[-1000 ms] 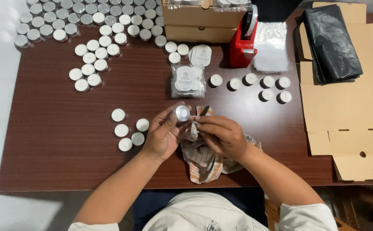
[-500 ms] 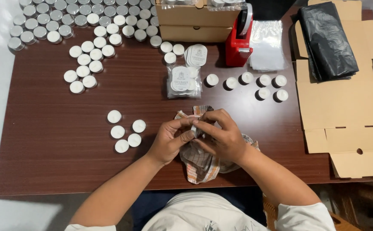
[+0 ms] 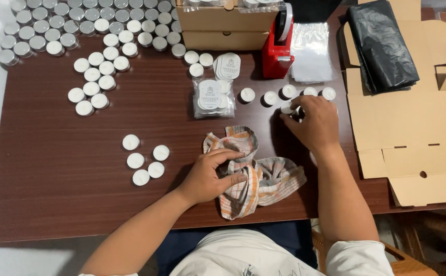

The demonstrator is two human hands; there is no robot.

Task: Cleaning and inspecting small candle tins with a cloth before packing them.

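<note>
A crumpled checked cloth (image 3: 253,171), orange and white, lies bunched at lower centre of the frame; a small white tealight (image 3: 287,108) sits upright just right of centre, beside a row of others

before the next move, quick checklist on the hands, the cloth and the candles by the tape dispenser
1. Right hand is at the row of tealight candles by the red tape dispenser: ok.
2. A candle sits at the right fingertips; whether it is gripped or only touched: cannot tell.
3. Left hand rests on the checked cloth, holding no candle: ok.
4. Cloth lies crumpled on the table, apart from the candle row: ok.
5. Four loose candles lie left of the left hand, untouched: ok.
6. Candles under the right palm, number and position: cannot tell.
</note>
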